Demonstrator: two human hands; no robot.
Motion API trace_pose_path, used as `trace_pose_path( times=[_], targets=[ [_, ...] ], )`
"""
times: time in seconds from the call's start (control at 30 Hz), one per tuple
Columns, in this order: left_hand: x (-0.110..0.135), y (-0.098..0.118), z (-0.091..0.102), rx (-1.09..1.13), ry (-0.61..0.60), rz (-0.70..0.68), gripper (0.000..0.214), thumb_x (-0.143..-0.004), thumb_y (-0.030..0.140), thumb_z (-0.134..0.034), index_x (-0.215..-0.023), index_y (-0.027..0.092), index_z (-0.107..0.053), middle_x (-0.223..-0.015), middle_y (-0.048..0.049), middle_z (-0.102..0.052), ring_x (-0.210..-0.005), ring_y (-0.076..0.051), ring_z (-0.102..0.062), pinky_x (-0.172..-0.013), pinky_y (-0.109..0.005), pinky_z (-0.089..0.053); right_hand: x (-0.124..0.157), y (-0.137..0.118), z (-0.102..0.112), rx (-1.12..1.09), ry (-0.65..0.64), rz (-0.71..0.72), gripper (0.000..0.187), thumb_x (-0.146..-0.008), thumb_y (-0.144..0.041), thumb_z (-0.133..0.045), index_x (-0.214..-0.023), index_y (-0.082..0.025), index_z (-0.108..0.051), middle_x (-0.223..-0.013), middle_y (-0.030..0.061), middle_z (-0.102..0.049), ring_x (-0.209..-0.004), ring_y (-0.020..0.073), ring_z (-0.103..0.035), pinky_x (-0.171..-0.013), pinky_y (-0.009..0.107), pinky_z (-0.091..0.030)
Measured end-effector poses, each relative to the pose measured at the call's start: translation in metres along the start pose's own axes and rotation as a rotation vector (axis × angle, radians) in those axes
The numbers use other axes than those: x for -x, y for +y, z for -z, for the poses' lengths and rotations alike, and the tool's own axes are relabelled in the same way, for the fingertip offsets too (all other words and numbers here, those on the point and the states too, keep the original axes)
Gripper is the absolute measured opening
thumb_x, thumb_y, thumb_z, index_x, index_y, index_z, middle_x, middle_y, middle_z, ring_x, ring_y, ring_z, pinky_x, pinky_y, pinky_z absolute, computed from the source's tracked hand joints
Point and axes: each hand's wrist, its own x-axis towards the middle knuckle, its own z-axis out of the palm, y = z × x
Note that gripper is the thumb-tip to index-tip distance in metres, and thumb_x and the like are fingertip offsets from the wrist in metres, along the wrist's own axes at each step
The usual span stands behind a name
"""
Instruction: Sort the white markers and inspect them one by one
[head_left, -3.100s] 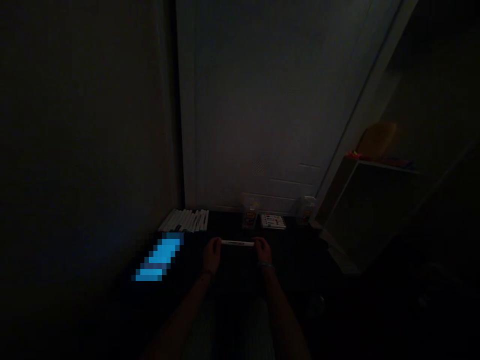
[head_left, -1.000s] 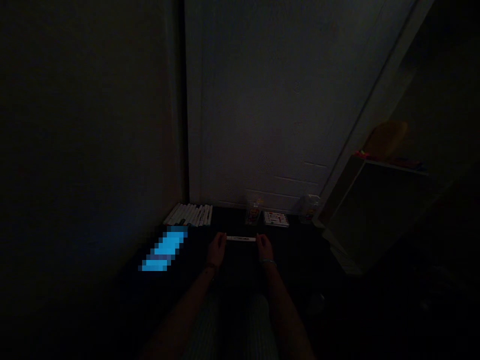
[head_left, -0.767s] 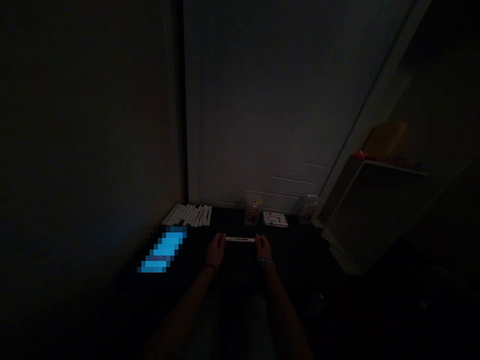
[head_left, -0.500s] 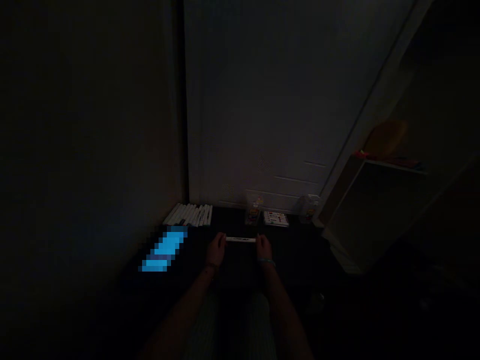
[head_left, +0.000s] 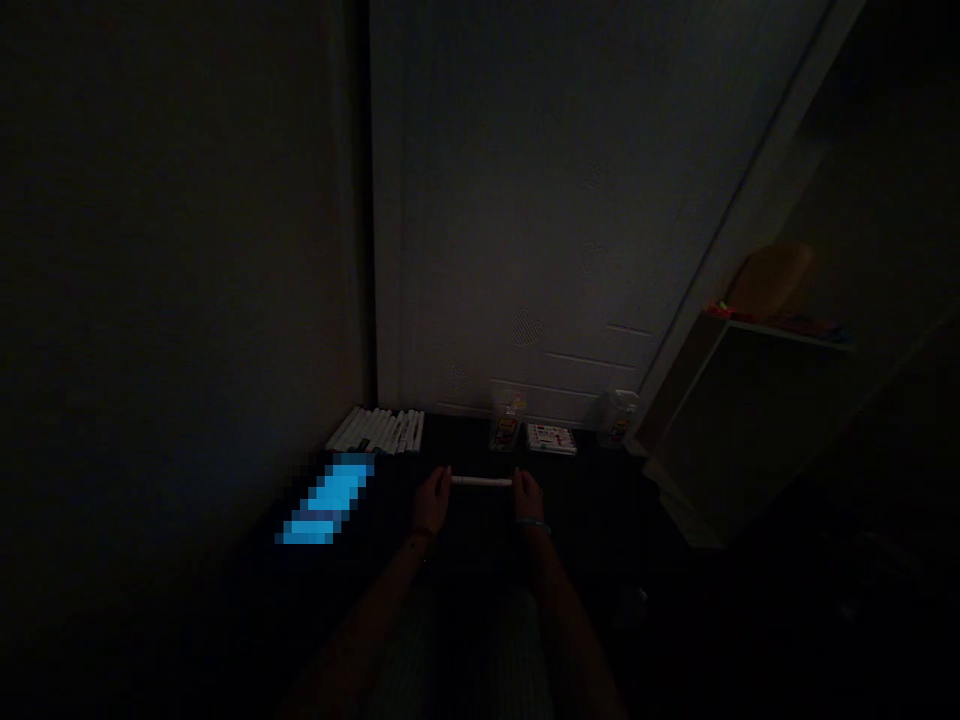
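The room is very dark. My left hand [head_left: 433,501] and my right hand [head_left: 527,495] each pinch one end of a thin white marker [head_left: 481,482], holding it level and crosswise above a dark floor. Both hands have their fingers closed on the marker's ends. A band sits on each wrist. A row of several white markers [head_left: 379,432] lies side by side further back on the left, near the door.
A glowing blue screen [head_left: 328,499] lies on the floor to the left. A small jar [head_left: 505,424], a flat printed packet [head_left: 551,438] and another small container [head_left: 618,418] stand by the pale door [head_left: 555,200]. A boxy cabinet [head_left: 742,400] stands at the right.
Compared with three seconds ago, my hands have come closer together along the marker. Over the last second they have stayed nearly still.
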Motion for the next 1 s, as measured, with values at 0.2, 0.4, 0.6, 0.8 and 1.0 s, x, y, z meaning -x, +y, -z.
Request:
trace_pose_path(
  times=[0.2,0.4,0.6,0.8,1.0],
  targets=[
    [-0.001,-0.001,-0.001,0.016,0.027,0.024,0.04,-0.079,0.048,-0.036,-0.091,0.016,-0.058,-0.084,-0.0053,-0.063,-0.079,-0.019,-0.057,-0.07,-0.027,-0.041,-0.001,0.003,-0.002,-0.008,-0.015,0.008,0.032,-0.081,-0.044,-0.036,-0.067,-0.018,-0.05,-0.062,-0.003,-0.047,-0.058,0.0101,-0.04,-0.055,0.02,-0.031],
    [0.0,0.0,-0.001,-0.005,0.022,-0.005,0.036,-0.081,0.046,-0.033,-0.086,0.018,-0.056,-0.075,-0.0009,-0.06,-0.07,-0.014,-0.055,-0.065,-0.023,-0.04,0.001,0.0,-0.001,-0.013,-0.028,0.009,0.032,-0.081,-0.044,-0.035,-0.068,-0.019,-0.049,-0.064,-0.0029,-0.049,-0.06,0.0105,-0.043,-0.058,0.02,-0.033],
    [0.002,0.006,0.001,0.011,-0.004,-0.014,0.033,-0.081,0.045,-0.032,-0.078,0.02,-0.053,-0.06,0.0041,-0.052,-0.057,-0.011,-0.049,-0.055,-0.02,-0.036,0.002,-0.004,0.002,-0.023,-0.047,0.017,0.033,-0.082,-0.045,-0.034,-0.072,-0.019,-0.052,-0.064,-0.0029,-0.051,-0.062,0.011,-0.046,-0.058,0.02,-0.034],
    [0.003,0.011,0.004,-0.004,-0.027,-0.011,0.032,-0.081,0.044,-0.032,-0.073,0.02,-0.051,-0.058,0.0041,-0.051,-0.055,-0.011,-0.048,-0.054,-0.02,-0.035,0.0,-0.001,0.0,0.038,0.008,0.024,0.034,-0.083,-0.043,-0.031,-0.069,-0.018,-0.051,-0.063,-0.0024,-0.05,-0.06,0.0108,-0.044,-0.057,0.021,-0.032],
    [0.002,0.009,0.004,-0.013,-0.038,-0.004,0.032,-0.081,0.044,-0.031,-0.069,0.02,-0.049,-0.057,0.0038,-0.05,-0.056,-0.011,-0.048,-0.055,-0.021,-0.035,0.0,0.001,-0.002,0.039,0.016,0.02,0.034,-0.083,-0.043,-0.032,-0.069,-0.019,-0.052,-0.063,-0.0015,-0.052,-0.059,0.011,-0.045,-0.055,0.021,-0.032]
  ],
)
